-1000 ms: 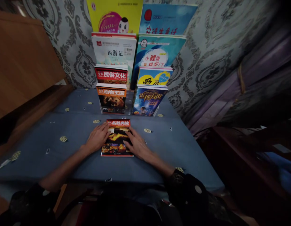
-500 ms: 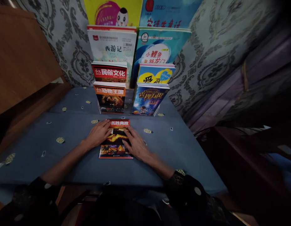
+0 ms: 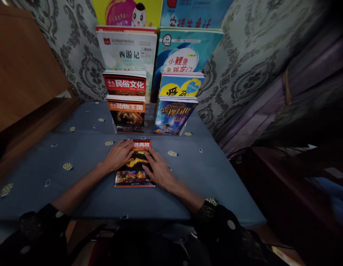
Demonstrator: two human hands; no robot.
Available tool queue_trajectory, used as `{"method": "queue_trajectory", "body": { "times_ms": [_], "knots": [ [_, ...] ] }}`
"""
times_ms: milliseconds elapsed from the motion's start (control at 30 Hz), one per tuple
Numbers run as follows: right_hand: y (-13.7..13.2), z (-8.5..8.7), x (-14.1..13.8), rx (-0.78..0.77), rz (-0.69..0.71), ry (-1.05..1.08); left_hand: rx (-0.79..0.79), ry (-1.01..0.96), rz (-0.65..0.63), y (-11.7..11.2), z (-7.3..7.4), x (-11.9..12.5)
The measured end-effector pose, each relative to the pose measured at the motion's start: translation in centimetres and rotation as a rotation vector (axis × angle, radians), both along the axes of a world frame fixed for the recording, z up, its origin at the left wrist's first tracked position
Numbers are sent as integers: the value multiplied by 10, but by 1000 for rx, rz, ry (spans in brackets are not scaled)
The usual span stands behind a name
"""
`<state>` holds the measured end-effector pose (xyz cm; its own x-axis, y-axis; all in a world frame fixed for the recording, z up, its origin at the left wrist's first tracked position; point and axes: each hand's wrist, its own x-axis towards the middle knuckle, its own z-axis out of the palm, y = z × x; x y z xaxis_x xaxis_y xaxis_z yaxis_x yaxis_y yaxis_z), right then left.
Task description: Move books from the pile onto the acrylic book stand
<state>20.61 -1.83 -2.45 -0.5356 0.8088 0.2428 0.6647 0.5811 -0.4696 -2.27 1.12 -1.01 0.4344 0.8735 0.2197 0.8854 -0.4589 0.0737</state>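
A thin book with an orange and dark cover [image 3: 134,174] lies flat on the blue cloth of the table [image 3: 85,192]. My left hand [image 3: 118,155] rests palm down on the book's upper left part, fingers stretched out over the title. My right hand [image 3: 158,170] lies flat on the book's right side, fingers spread. Neither hand grips anything.
Behind the book stands a tiered rack of books [image 3: 149,125]: a lion cover [image 3: 127,114] and a dark blue cover [image 3: 173,116] in front, more rows rising behind against patterned wallpaper [image 3: 243,74]. A wooden board [image 3: 24,70] is at left, dark furniture [image 3: 293,177] at right.
My left hand has slid right, further over the top of the book and its title. My right hand stays on the book's right side. The view has shifted slightly.
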Motion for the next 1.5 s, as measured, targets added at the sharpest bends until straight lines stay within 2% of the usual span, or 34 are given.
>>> {"method": "queue_trajectory", "body": {
  "times_ms": [333, 567, 800, 967, 1067, 1267, 1400, 1500],
  "knots": [
    [0, 2, -2, 13, 10, 9, -65, -62, -145, 16, -5, 16],
    [1, 1, -2, 31, 24, -3, -137, -25, -240, 29, -1, 29],
    [1, -1, -2, 26, 13, -15, -138, -10, -275, 43, -4, 39],
    [1, -1, -2, 32, 8, -2, -159, -22, -283, 41, -4, 37],
    [1, -1, 0, 37, 15, -29, -103, -73, -221, 34, -3, 25],
    [8, 10, -6, 63, 49, -96, 82, -296, 102, 12, -8, -20],
    [22, 19, -44, 77, 252, -97, 87, -404, 129, 3, -18, -35],
    [36, 19, -77, 71, 309, -128, 77, -424, 103, 2, -23, -36]
  ]
}}
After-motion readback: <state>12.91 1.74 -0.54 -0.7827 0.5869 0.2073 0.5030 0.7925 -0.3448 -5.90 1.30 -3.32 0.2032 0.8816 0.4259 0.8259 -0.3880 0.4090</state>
